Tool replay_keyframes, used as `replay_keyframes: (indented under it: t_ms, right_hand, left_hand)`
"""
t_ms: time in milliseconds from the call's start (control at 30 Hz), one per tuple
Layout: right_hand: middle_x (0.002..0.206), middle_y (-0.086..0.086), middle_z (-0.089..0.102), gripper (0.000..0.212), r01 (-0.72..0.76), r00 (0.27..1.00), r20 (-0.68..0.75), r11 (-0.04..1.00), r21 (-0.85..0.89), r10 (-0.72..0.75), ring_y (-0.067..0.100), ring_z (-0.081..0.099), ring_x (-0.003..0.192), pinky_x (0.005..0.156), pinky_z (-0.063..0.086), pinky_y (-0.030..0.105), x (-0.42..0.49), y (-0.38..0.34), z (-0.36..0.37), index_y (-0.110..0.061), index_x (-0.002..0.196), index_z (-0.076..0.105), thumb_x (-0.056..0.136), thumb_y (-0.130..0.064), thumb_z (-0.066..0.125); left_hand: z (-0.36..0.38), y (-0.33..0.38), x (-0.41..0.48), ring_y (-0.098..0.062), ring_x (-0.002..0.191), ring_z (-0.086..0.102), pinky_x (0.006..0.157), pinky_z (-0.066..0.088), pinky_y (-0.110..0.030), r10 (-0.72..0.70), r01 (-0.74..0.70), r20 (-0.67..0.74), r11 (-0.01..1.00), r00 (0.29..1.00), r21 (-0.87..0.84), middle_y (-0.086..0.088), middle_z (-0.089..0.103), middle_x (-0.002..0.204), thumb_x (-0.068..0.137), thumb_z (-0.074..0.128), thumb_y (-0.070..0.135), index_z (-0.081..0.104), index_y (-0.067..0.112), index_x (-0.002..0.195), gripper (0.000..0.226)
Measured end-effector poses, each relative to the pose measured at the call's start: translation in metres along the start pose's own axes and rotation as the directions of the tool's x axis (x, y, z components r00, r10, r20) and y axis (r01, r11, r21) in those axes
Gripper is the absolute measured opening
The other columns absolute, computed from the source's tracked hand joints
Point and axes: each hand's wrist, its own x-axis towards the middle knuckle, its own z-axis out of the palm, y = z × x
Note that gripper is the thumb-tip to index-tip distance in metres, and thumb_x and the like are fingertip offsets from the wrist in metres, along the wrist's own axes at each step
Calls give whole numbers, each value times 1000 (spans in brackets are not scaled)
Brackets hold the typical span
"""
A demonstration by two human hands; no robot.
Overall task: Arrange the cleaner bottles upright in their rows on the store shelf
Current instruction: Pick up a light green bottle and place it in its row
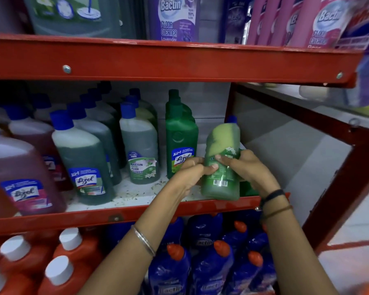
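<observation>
A green floor-cleaner bottle (221, 165) with a blue cap stands near the front right of the middle shelf (124, 216), leaning slightly right, its barcode side toward me. My left hand (190, 173) grips its left side and my right hand (247, 169) its right side. Just left of it stands an opaque dark green Lizol bottle (180, 135), upright. Further left, rows of grey-green bottles with blue caps (140, 145) stand upright; a front one (83, 160) leans left.
Pinkish-red Lizol bottles (24, 175) fill the shelf's left end. The upper red shelf edge (168, 60) carries large purple and pink Bactin bottles. Below sit orange bottles with white caps (26, 258) and blue bottles with orange caps (211, 267). The rack's red side frame (349, 167) bounds the right.
</observation>
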Motion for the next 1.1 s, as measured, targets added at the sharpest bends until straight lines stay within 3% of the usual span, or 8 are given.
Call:
replay_keyframes:
  t_ms: [167, 333, 567, 700, 833, 933, 1033, 1100]
  right_hand:
    - [103, 11, 73, 34, 158, 981, 86, 973, 167, -174, 21, 71, 91, 84, 58, 41, -31, -12, 17, -15, 96, 64, 67, -9, 81]
    - [108, 3, 70, 64, 270, 959, 69, 960, 68, -274, 17, 67, 97, 88, 55, 40, -39, -28, 70, -11, 114, 57, 58, -22, 87]
    - [112, 7, 65, 66, 405, 909, 94, 914, 29, -406, 14, 65, 96, 84, 54, 31, -37, -49, 136, -15, 116, 55, 58, -21, 86]
    - [87, -9, 61, 55, 406, 904, 131, 913, 44, -408, -11, 62, 73, 62, 45, 0, -40, -46, 148, -7, 123, 55, 72, -3, 75]
    - [97, -14, 61, 47, 358, 923, 108, 926, 116, -370, 6, 63, 92, 82, 53, 21, -46, -49, 149, -20, 118, 52, 77, -30, 73]
    - [96, -14, 60, 64, 345, 938, 25, 938, 42, -346, 1, 59, 90, 75, 51, 21, -47, -51, 156, -18, 118, 48, 68, -43, 78]
    - [104, 0, 65, 55, 363, 932, 11, 932, -5, -363, 13, 64, 94, 81, 56, 32, -44, -52, 159, -18, 115, 53, 69, -34, 78]
    - [111, 6, 67, 43, 343, 928, 113, 933, 114, -355, 20, 65, 102, 89, 55, 37, -40, -52, 156, -20, 112, 58, 72, -20, 76]
  left_hand:
    - [-27, -13, -40, -18, 99, 60, 73, 54, -17, 211, -212, 23, 975, 977, 62, -12, 60, 123, 82, 62, 1, 48, 8, 121, 42]
    - [-74, -29, -73, -19, 104, 60, 90, 51, -38, 369, -338, -139, 918, 919, 205, -2, 63, 114, 82, 61, 4, 46, 22, 113, 39]
    - [-124, -50, -89, -24, 104, 62, 88, 52, -46, 479, -267, -395, 834, 784, 483, -7, 65, 116, 75, 62, 18, 39, 27, 120, 52]
    - [-124, -71, -93, -20, 103, 63, 87, 53, -41, 549, -327, -430, 810, 717, 488, -7, 67, 114, 83, 60, 13, 45, 20, 118, 39]
    - [-108, -77, -100, -19, 109, 57, 92, 45, -26, 650, -364, -388, 720, 654, 592, -9, 62, 120, 92, 45, 9, 52, 12, 122, 31]
    - [-105, -79, -108, -11, 101, 54, 87, 40, -14, 704, -404, -346, 665, 620, 629, -4, 57, 117, 88, 40, -2, 55, 11, 117, 35]
    - [-113, -76, -106, -10, 97, 52, 89, 46, -28, 672, -426, -358, 710, 648, 560, -3, 48, 114, 85, 43, -3, 50, 11, 116, 35]
    - [-118, -71, -102, -12, 113, 44, 101, 39, -26, 602, -375, -347, 757, 719, 535, -8, 38, 128, 84, 53, 1, 36, 10, 130, 50]
